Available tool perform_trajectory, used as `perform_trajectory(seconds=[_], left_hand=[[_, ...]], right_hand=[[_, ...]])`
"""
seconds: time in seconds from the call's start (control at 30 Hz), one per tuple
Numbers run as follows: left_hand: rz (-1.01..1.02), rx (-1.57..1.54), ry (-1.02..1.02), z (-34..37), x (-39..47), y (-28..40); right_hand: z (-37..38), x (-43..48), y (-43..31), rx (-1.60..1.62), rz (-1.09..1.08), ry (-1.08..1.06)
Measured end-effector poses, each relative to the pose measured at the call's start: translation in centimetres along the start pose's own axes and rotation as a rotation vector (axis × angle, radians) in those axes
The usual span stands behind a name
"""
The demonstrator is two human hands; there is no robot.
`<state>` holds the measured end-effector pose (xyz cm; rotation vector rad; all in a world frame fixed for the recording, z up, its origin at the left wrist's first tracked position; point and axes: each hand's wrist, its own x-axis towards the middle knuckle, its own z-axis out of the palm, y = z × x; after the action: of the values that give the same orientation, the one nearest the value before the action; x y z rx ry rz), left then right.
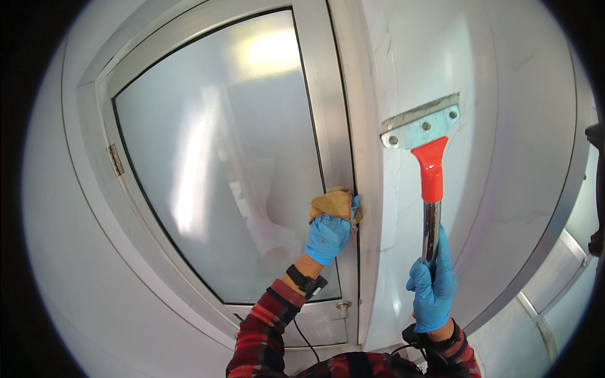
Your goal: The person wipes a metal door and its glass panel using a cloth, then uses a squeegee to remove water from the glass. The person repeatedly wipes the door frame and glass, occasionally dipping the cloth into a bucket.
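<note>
My left hand (328, 238), in a blue glove, grips a folded yellow-brown cloth (331, 206). The cloth lies against the right side of the metal door frame (326, 94), beside the frosted glass pane (189, 141). In a matching glove, my right hand (432, 293) is closed around the dark metal handle of a wide scraper (429, 170). Its red neck and bolted blade point upward in front of the marbled wall panel (416, 56). Whether the blade touches the wall I cannot tell.
A round door knob (343, 307) sits low on the door's right side. At the left edge of the door is a rusty hinge (115, 159). A black cable (306, 341) hangs near my body. Metal-edged panels (555, 269) stand at the far right.
</note>
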<state>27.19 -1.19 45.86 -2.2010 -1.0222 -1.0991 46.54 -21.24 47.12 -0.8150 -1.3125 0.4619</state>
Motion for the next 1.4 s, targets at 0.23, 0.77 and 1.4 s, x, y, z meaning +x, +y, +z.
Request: perform_trajectory(seconds=[0.23,0.77,1.4], left_hand=[[0.078,0.428,0.359,-7.8,15.6,-0.4],[0.011,0.389,0.395,-8.8,17.0,-0.3],[0.268,0.303,0.656,-14.2,29.6,-1.1]], right_hand=[[0.0,-0.5,0.3,0.062,0.007,0.009],[-0.5,-2.2,0.0,-0.042,0.027,-0.037],[0.3,0.4,4.9,0.019,0.081,-0.052]])
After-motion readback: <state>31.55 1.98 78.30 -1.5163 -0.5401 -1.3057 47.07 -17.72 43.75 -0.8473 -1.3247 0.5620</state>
